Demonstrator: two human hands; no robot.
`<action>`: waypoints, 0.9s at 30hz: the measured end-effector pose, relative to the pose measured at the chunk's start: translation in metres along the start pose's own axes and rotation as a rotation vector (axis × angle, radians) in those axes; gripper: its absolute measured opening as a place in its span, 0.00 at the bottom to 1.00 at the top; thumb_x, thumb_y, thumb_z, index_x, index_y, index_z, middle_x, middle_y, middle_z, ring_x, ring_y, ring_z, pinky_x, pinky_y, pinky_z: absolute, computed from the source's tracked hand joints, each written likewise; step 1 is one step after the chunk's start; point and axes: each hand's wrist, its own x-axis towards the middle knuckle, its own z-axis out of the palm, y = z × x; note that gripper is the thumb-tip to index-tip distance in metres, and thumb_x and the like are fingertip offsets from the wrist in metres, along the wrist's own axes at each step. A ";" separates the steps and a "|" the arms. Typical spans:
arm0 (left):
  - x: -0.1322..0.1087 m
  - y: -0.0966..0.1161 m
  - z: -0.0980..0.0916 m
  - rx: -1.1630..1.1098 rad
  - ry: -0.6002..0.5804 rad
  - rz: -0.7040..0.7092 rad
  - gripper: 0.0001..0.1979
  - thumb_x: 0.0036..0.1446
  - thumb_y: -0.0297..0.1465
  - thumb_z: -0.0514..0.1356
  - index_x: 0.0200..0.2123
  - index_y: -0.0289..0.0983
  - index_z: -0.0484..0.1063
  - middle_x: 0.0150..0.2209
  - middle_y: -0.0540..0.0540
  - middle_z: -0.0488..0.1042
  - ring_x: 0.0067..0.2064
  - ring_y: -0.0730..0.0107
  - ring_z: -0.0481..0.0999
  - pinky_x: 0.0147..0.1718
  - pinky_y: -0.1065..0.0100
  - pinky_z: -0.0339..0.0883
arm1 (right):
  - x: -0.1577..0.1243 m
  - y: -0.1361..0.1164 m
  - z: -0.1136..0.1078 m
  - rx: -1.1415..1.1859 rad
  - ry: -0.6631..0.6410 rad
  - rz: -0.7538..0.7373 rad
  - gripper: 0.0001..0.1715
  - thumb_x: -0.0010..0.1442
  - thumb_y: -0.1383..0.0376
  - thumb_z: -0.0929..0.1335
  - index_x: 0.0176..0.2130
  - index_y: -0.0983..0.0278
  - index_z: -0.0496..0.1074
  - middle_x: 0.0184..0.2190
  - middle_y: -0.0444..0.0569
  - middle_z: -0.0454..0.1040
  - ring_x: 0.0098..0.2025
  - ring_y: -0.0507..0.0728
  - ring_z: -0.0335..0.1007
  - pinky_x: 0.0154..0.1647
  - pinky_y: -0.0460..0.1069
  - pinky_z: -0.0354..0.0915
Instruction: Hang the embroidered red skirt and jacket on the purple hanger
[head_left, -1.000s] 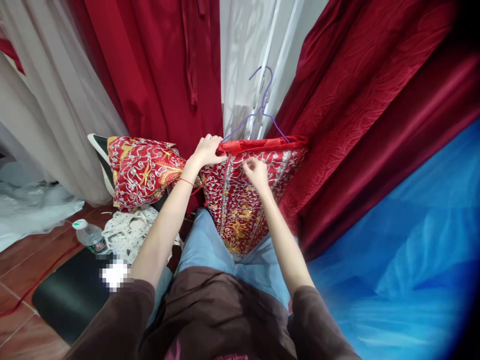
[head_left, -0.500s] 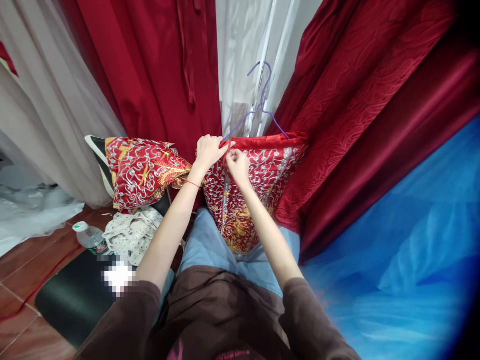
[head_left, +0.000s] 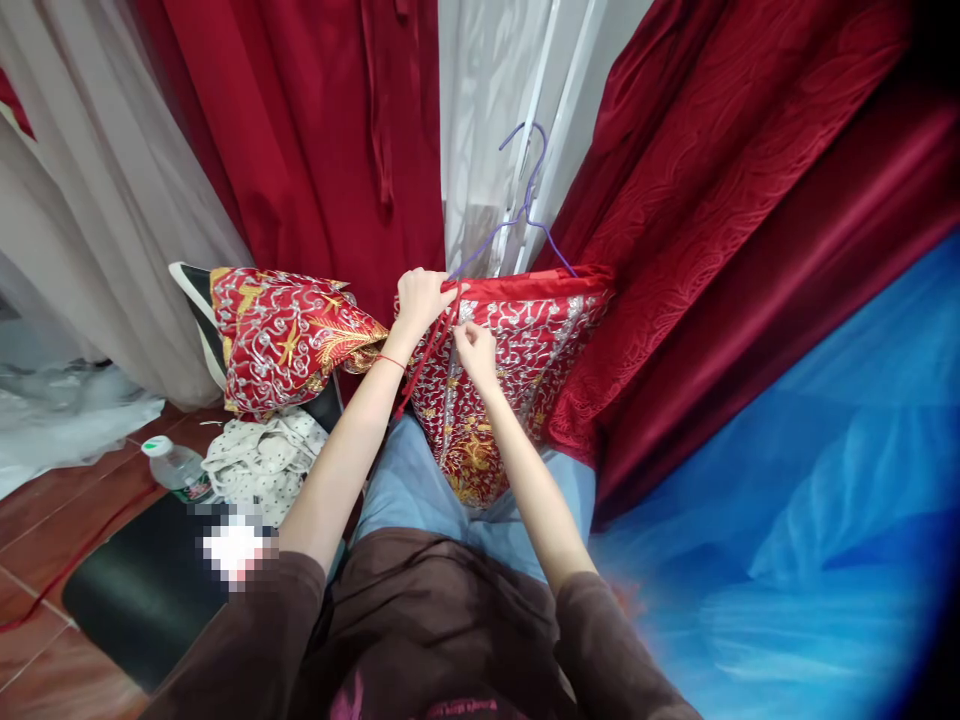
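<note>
A red skirt (head_left: pixel 517 345) with silver and gold embroidery hangs in front of me, its plain red waistband at the top. The purple wire hanger (head_left: pixel 531 195) rises out of that waistband. My left hand (head_left: pixel 421 302) is closed over the waistband's left end, thumb pointing right. From under its thumb a thin red cord (head_left: pixel 429 352) trails down to the left across the embroidery. My right hand (head_left: pixel 477 352) is closed in a pinch just below the waistband, close to the cord; what lies between its fingertips is hidden.
To the left, a second red embroidered piece (head_left: pixel 289 340) lies over a black and white chair back. Near it are a spotted white cloth (head_left: pixel 262 460), a plastic bottle (head_left: pixel 176 465) and a black seat (head_left: pixel 142 590). Red drapes (head_left: pixel 315 130) and blue fabric (head_left: pixel 810 500) flank me.
My right hand has moved slightly down, away from the left thumb. The red cord now hangs in view below my left hand, which keeps its place on the waistband.
</note>
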 end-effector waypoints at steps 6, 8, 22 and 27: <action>-0.003 0.003 0.003 0.006 -0.006 0.008 0.30 0.67 0.53 0.47 0.43 0.37 0.79 0.41 0.34 0.78 0.47 0.49 0.74 0.44 0.59 0.60 | -0.020 0.008 0.005 -0.021 0.076 -0.006 0.19 0.62 0.56 0.61 0.22 0.59 0.56 0.16 0.37 0.54 0.22 0.50 0.50 0.29 0.47 0.52; -0.004 0.004 0.003 0.000 -0.009 0.009 0.30 0.67 0.52 0.47 0.44 0.37 0.79 0.41 0.34 0.78 0.48 0.49 0.74 0.45 0.59 0.60 | -0.021 0.009 0.007 0.031 0.077 0.009 0.20 0.62 0.55 0.62 0.22 0.59 0.56 0.16 0.36 0.53 0.21 0.50 0.49 0.28 0.47 0.52; -0.006 0.007 0.002 -0.069 0.046 -0.029 0.34 0.72 0.44 0.36 0.44 0.34 0.80 0.45 0.33 0.80 0.50 0.51 0.75 0.48 0.59 0.59 | -0.011 0.013 0.013 0.415 -0.071 0.333 0.18 0.61 0.58 0.65 0.22 0.60 0.62 0.11 0.35 0.59 0.14 0.48 0.53 0.17 0.45 0.53; -0.001 0.004 0.000 -0.045 0.056 -0.060 0.35 0.72 0.42 0.35 0.44 0.30 0.80 0.45 0.29 0.79 0.49 0.52 0.76 0.48 0.59 0.60 | 0.003 -0.013 0.004 0.421 -0.040 0.334 0.18 0.59 0.65 0.64 0.19 0.61 0.63 0.11 0.36 0.58 0.14 0.47 0.52 0.18 0.45 0.53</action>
